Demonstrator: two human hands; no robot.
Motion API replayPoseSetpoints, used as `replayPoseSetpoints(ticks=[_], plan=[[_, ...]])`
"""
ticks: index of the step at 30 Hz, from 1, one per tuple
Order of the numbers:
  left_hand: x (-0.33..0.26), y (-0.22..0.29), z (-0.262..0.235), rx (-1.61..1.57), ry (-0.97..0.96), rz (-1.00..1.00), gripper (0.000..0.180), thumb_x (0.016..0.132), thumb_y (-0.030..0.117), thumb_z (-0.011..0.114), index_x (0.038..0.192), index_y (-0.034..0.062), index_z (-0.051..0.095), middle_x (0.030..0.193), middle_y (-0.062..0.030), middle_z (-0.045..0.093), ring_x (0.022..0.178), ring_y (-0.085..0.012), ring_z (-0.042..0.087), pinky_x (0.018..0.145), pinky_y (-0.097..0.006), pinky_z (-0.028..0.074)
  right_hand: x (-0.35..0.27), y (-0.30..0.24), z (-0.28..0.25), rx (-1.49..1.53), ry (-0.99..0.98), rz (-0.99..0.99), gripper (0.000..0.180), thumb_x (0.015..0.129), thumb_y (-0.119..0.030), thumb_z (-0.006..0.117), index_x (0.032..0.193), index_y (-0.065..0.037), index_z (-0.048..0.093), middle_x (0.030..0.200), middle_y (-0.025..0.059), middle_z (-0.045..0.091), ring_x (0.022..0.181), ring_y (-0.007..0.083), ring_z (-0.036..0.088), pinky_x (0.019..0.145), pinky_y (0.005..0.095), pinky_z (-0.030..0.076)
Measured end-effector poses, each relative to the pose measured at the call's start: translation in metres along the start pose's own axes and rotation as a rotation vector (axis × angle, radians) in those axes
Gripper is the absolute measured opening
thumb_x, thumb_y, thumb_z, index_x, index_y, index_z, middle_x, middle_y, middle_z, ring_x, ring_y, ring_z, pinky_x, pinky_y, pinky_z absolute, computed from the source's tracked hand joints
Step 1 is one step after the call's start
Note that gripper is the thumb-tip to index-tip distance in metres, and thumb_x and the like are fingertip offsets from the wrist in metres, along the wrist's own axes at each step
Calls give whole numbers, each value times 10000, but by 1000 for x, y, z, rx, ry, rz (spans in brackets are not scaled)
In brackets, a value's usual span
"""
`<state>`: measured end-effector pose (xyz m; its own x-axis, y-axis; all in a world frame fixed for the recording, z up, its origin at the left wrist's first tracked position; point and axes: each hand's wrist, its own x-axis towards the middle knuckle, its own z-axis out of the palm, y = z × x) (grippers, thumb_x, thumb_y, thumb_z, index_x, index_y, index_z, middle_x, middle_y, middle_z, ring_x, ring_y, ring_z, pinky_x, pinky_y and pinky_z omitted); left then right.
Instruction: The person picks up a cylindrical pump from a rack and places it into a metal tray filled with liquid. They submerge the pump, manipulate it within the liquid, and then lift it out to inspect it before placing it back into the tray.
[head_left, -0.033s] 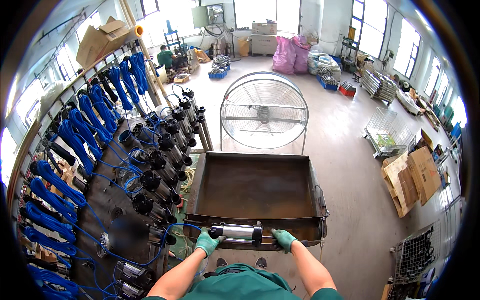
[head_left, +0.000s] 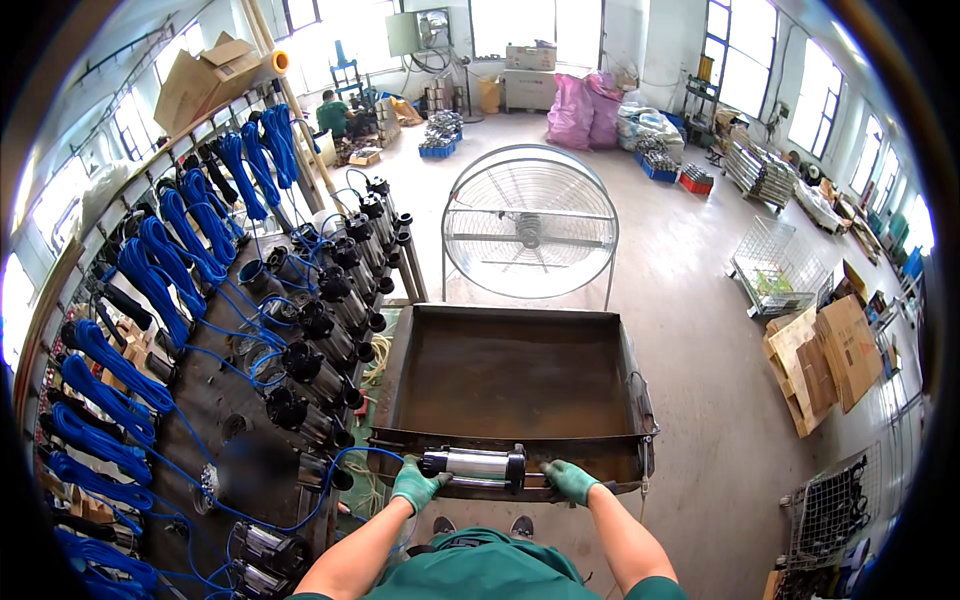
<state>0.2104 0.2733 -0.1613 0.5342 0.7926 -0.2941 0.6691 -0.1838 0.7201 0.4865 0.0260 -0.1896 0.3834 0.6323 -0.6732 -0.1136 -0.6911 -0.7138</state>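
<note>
A silver cylindrical pump (head_left: pixel 478 465) with black end caps lies across the near rim of a rusty, empty metal cart tray (head_left: pixel 510 380). My left hand (head_left: pixel 418 485), in a green glove, grips the pump's left end. My right hand (head_left: pixel 570 480), also gloved in green, is closed at its right end. A blue cable (head_left: pixel 345 460) runs from the pump's left end toward the bench.
On the left, a dark bench holds rows of similar pumps (head_left: pixel 320 330), with blue coiled cables (head_left: pixel 170 260) hanging behind. A large round floor fan (head_left: pixel 530 225) stands beyond the cart. Flattened cardboard (head_left: pixel 825 360) and wire baskets (head_left: pixel 775 265) sit at right. A person in green (head_left: pixel 332 115) sits far off.
</note>
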Motion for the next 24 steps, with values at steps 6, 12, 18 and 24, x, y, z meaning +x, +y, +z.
replayPoseSetpoints(ticks=[6, 12, 18, 24], plan=[[2, 6, 9, -30, -14, 19, 651, 746, 306, 954, 1128, 1, 523, 973, -141, 726, 859, -225, 679, 833, -393, 568, 18, 41, -25, -157, 43, -99, 453, 1035, -424, 617, 1279, -46, 670, 822, 93, 682, 690, 244, 689, 702, 389, 571], [2, 1, 3, 32, -11, 0, 683, 742, 325, 953, 1143, -10, 513, 981, -151, 722, 872, -241, 678, 847, -399, 567, 8, 25, -2, 43, 152, -238, 293, 1041, -289, 577, 1236, -100, 687, 1034, 114, 725, 882, 272, 720, 765, 396, 585], [6, -10, 7, 25, -8, -3, 689, 754, 335, 945, 1156, -15, 507, 1002, -163, 719, 905, -263, 687, 868, -401, 562, -11, 22, -25, -598, 136, -659, 371, 1017, -305, 617, 1343, -135, 663, 1333, 150, 671, 1252, 358, 622, 1060, 409, 518], [0, 7, 4, 4, -23, -5, 690, 755, 324, 949, 1166, -15, 511, 1018, -165, 715, 902, -253, 678, 869, -397, 560, 21, 33, 2, 299, 51, 106, 470, 1072, -487, 513, 989, -64, 700, 768, 88, 664, 566, 172, 615, 506, 329, 469]])
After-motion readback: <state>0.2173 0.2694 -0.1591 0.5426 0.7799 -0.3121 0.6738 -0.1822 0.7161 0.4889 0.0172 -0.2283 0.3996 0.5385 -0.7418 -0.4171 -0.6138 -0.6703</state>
